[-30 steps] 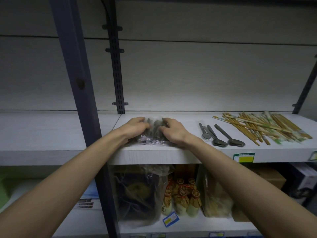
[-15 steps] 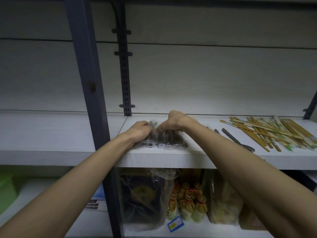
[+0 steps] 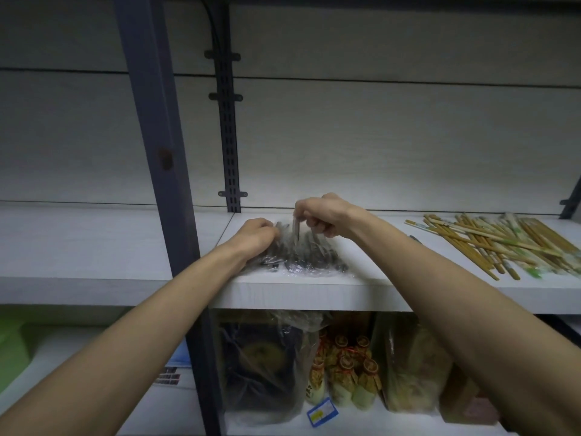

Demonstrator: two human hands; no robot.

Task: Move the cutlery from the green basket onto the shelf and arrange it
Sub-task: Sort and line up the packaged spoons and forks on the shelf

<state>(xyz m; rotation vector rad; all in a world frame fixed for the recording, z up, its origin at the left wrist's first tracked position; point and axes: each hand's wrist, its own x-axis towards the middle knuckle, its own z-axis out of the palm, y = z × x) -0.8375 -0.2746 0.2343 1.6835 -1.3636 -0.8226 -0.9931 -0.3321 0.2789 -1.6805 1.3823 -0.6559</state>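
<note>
A clear plastic bag of dark cutlery (image 3: pixel 309 258) lies near the front of the white shelf (image 3: pixel 314 291). My left hand (image 3: pixel 256 236) grips the bag's left end and holds it down. Raised just above the bag, my right hand (image 3: pixel 320 217) pinches a slim grey piece of cutlery (image 3: pixel 296 228) that stands upright out of the bag. A pile of wooden chopsticks (image 3: pixel 503 243) is spread over the shelf at the right. The green basket (image 3: pixel 12 350) shows at the lower left edge.
A dark metal upright (image 3: pixel 157 152) crosses in front of the shelf, left of my hands. On the shelf below stand a dark bagged item (image 3: pixel 261 366), small yellow bottles (image 3: pixel 345 372) and another bag (image 3: pixel 412 366). My right forearm hides the spoons.
My right hand has lifted off the bag and drawn a piece of cutlery upward out of it. The left hand stays on the bag. The camera has shifted left and closer.
</note>
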